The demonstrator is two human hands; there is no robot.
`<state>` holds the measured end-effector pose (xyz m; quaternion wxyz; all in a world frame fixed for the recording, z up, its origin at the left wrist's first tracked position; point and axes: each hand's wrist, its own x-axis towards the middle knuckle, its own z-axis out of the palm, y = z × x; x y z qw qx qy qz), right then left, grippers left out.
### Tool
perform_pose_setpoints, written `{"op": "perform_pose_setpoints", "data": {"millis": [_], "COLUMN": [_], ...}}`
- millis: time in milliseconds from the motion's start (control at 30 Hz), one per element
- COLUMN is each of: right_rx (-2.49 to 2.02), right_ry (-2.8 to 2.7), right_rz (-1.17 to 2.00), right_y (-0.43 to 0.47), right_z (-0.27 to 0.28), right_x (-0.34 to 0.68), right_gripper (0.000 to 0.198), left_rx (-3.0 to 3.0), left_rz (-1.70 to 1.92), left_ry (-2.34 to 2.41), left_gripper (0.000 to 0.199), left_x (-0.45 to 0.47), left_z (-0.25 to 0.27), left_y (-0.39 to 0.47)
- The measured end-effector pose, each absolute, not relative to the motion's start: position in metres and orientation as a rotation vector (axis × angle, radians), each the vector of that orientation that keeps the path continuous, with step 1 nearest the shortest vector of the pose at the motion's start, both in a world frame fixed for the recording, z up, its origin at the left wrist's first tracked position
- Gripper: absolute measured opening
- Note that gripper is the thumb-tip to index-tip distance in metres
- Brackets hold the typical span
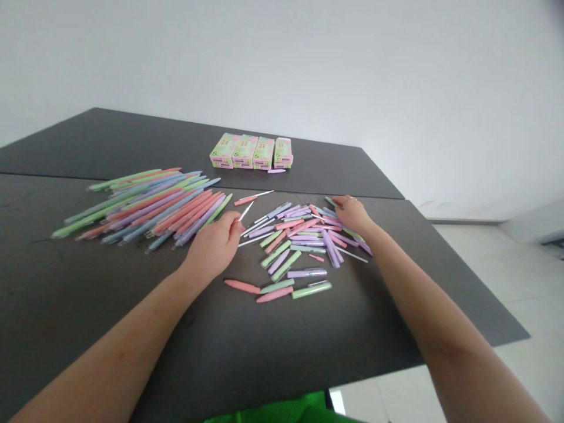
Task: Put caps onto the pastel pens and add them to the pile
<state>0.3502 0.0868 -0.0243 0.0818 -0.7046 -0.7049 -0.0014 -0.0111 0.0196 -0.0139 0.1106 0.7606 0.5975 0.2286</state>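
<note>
My left hand (215,245) is closed around a slim white pen refill (247,210), its pointed end sticking up past the thumb. At the far right side of a heap of loose pen parts (304,226), my right hand (351,212) has its fingers closed on a green pen part (331,201). Most of that part and the fingertips are hidden. The heap mixes pink, purple, green and blue barrels and caps with thin white refills. Nearer me lie a coral barrel piece (242,286), a pink piece (275,294) and a green cap (311,289).
On the left lies a big pile of whole pastel pens (163,205). Several pink-and-green boxes (244,151) stand at the back, with a purple pen piece (277,171) before them. The dark table (352,335) has a seam across it; its right edge drops to the floor.
</note>
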Motion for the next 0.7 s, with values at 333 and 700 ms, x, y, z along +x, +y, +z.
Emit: {"op": "perform_pose_setpoints", "data": {"millis": [333, 700], "right_rx": [-1.779, -1.474], "right_ry": [-2.114, -2.373], "right_rz": [0.227, 0.315], "right_y": [0.074, 0.048], "right_z": [-0.016, -0.006], "right_x": [0.317, 0.292], "right_gripper": [0.038, 0.044], "left_rx": [2.167, 2.131], "left_rz": [0.724, 0.759], "left_ry": [1.674, 1.607], "left_gripper": [0.029, 0.028], "left_x": [-0.010, -0.010], "left_z": [-0.010, -0.012], "left_y": [0.018, 0.017]}}
